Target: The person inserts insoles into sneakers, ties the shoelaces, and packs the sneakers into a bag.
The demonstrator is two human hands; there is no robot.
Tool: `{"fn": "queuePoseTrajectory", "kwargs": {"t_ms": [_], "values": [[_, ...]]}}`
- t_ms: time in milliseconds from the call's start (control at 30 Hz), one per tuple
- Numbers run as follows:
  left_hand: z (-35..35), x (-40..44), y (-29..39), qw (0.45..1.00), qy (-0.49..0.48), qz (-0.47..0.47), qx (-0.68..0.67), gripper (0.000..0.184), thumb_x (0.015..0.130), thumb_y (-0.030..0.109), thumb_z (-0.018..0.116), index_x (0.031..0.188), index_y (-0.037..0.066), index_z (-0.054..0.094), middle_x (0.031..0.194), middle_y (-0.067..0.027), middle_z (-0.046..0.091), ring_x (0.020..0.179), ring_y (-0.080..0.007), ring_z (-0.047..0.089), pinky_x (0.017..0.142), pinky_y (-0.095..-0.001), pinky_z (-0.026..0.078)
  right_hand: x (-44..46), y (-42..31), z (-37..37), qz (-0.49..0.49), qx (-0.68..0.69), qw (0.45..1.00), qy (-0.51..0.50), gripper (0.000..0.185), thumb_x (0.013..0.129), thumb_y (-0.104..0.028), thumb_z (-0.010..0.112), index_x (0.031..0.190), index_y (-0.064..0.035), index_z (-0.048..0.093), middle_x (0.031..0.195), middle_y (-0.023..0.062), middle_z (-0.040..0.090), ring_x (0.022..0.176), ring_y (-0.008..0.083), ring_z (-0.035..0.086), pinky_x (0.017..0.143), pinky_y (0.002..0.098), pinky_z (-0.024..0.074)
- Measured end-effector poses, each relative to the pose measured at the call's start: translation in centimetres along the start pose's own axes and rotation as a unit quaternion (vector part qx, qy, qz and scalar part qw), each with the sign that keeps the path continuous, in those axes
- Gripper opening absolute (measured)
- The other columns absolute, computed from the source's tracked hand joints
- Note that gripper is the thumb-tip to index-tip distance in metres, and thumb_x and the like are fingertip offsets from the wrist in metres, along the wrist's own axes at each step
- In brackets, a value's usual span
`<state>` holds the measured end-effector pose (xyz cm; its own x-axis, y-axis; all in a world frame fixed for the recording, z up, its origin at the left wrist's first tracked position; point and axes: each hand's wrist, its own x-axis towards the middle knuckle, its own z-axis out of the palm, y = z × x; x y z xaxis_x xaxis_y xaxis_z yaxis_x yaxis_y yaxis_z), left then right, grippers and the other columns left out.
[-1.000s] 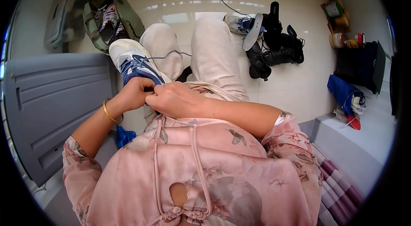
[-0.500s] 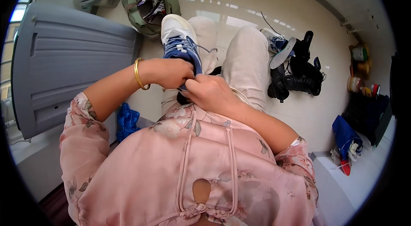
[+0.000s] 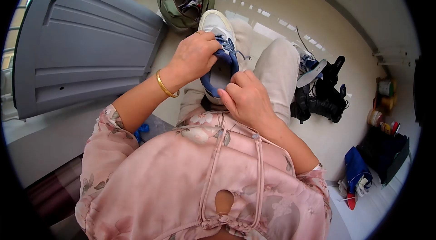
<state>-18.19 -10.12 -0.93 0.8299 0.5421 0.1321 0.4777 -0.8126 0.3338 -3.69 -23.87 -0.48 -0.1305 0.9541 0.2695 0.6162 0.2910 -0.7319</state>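
A white and blue sneaker [image 3: 216, 22] rests over my lap with its toe pointing away. Its opening faces up, and the grey insole shows inside. My left hand [image 3: 195, 53] is closed at the tongue and laces on the left side, knuckles up. At the back right of the collar, my right hand [image 3: 247, 97] grips the rim with bent fingers and the thumb near the heel. A loose blue lace [image 3: 243, 55] hangs out to the right of the shoe.
A green bag [image 3: 179, 10] with patterned shoes inside stands ahead. Black shoes [image 3: 324, 103] and a loose insole [image 3: 312, 73] lie on the floor to the right. A large grey plastic panel [image 3: 86, 44] fills the left. A blue bag [image 3: 356, 167] sits at lower right.
My left hand has moved from inside the shoe's opening up to its tongue. My right hand has shifted along the collar, and the insole has come into sight. The view has shifted.
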Motion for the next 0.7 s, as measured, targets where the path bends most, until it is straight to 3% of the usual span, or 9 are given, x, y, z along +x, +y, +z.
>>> {"fn": "queuePoseTrajectory", "kwargs": {"t_ms": [33, 133, 200, 233, 267, 400, 500, 600, 700], "values": [[0.0, 0.0, 0.2, 1.000, 0.013, -0.001, 0.002, 0.021, 0.063, 0.007, 0.066, 0.083, 0.004, 0.065, 0.081, -0.0102, 0.058, 0.081, -0.0289, 0.056, 0.071, -0.0374, 0.047, 0.4, -0.1, 0.3, -0.013, 0.021, 0.999, 0.027, 0.017, 0.076, -0.011, 0.064, 0.076, 0.0032, 0.056, 0.080, 0.0197, 0.055, 0.080, 0.0346, 0.056, 0.068, 0.0432, 0.0467], [-0.5, 0.9, 1.5, 0.999, 0.049, -0.007, -0.008, 0.014, 0.064, 0.009, 0.065, 0.077, 0.004, 0.065, 0.075, -0.0101, 0.057, 0.075, -0.0292, 0.057, 0.067, -0.0381, 0.048, 1.8, -0.1, 1.9, 0.114, 0.104, 0.987, -0.048, 0.008, 0.073, 0.000, 0.056, 0.078, 0.0061, 0.057, 0.097, 0.0233, 0.057, 0.088, 0.0384, 0.056, 0.075, 0.0431, 0.0443], [-0.5, 1.7, 2.5, 0.997, 0.072, -0.001, -0.006, 0.010, 0.064, 0.011, 0.065, 0.070, 0.003, 0.061, 0.070, -0.0105, 0.056, 0.071, -0.0298, 0.057, 0.064, -0.0388, 0.047, 2.6, 2.0, 3.5, 0.182, 0.048, 0.978, -0.091, 0.011, 0.072, 0.000, 0.053, 0.079, 0.0057, 0.060, 0.087, 0.0237, 0.061, 0.082, 0.0412, 0.057, 0.071, 0.0455, 0.0458], [0.0, 2.0, 2.8, 0.997, 0.080, -0.011, 0.004, 0.010, 0.065, 0.012, 0.063, 0.065, 0.003, 0.058, 0.069, -0.0118, 0.055, 0.070, -0.0304, 0.058, 0.063, -0.0398, 0.047, 2.8, 3.4, 4.0, 0.193, 0.019, 0.974, -0.113, 0.011, 0.072, -0.001, 0.054, 0.079, 0.0046, 0.060, 0.081, 0.0233, 0.061, 0.077, 0.0412, 0.058, 0.069, 0.0462, 0.0463], [0.3, 2.4, 3.1, 0.996, 0.084, -0.027, 0.008, 0.011, 0.065, 0.012, 0.062, 0.063, 0.003, 0.057, 0.068, -0.0126, 0.055, 0.069, -0.0309, 0.058, 0.062, -0.0404, 0.047, 3.4, 4.3, 4.2, 0.140, -0.016, 0.988, -0.056, 0.011, 0.075, -0.005, 0.054, 0.078, 0.0015, 0.062, 0.072, 0.0216, 0.062, 0.071, 0.0410, 0.058, 0.064, 0.0473, 0.0465], [1.6, 3.0, 3.2, 0.994, 0.100, -0.049, 0.012, 0.011, 0.065, 0.012, 0.061, 0.062, 0.002, 0.057, 0.067, -0.0145, 0.055, 0.068, -0.0323, 0.058, 0.061, -0.0414, 0.048, 3.8, 5.2, 4.3, 0.231, -0.020, 0.973, -0.009, 0.014, 0.079, -0.012, 0.053, 0.078, -0.0016, 0.063, 0.078, 0.0215, 0.064, 0.075, 0.0397, 0.060, 0.063, 0.0456, 0.0463], [1.9, 3.4, 2.9, 0.993, 0.104, -0.062, 0.001, 0.011, 0.066, 0.012, 0.060, 0.061, 0.002, 0.057, 0.067, -0.0148, 0.056, 0.068, -0.0322, 0.058, 0.062, -0.0408, 0.048, 4.3, 6.0, 4.2, 0.281, -0.053, 0.957, -0.041, 0.014, 0.080, -0.012, 0.053, 0.081, -0.0020, 0.063, 0.083, 0.0213, 0.064, 0.080, 0.0383, 0.061, 0.064, 0.0446, 0.0465], [3.0, 3.7, 2.8, 0.991, 0.126, -0.036, -0.010, 0.013, 0.067, 0.013, 0.061, 0.062, 0.002, 0.058, 0.068, -0.0143, 0.056, 0.069, -0.0314, 0.058, 0.063, -0.0402, 0.048, 3.9, 9.0, 5.0, 0.224, -0.045, 0.973, -0.041, 0.016, 0.080, -0.012, 0.053, 0.087, -0.0016, 0.062, 0.091, 0.0221, 0.064, 0.087, 0.0379, 0.060, 0.068, 0.0446, 0.0470], [2.4, 4.2, 3.2, 0.991, 0.126, -0.013, -0.032, 0.016, 0.070, 0.016, 0.063, 0.062, 0.003, 0.059, 0.067, -0.0129, 0.056, 0.068, -0.0304, 0.058, 0.063, -0.0396, 0.048, 4.2, 8.9, 3.8, 0.247, -0.071, 0.964, -0.072, 0.018, 0.080, -0.012, 0.053, 0.092, -0.0019, 0.062, 0.095, 0.0221, 0.064, 0.090, 0.0383, 0.059, 0.073, 0.0442, 0.0466]]}}
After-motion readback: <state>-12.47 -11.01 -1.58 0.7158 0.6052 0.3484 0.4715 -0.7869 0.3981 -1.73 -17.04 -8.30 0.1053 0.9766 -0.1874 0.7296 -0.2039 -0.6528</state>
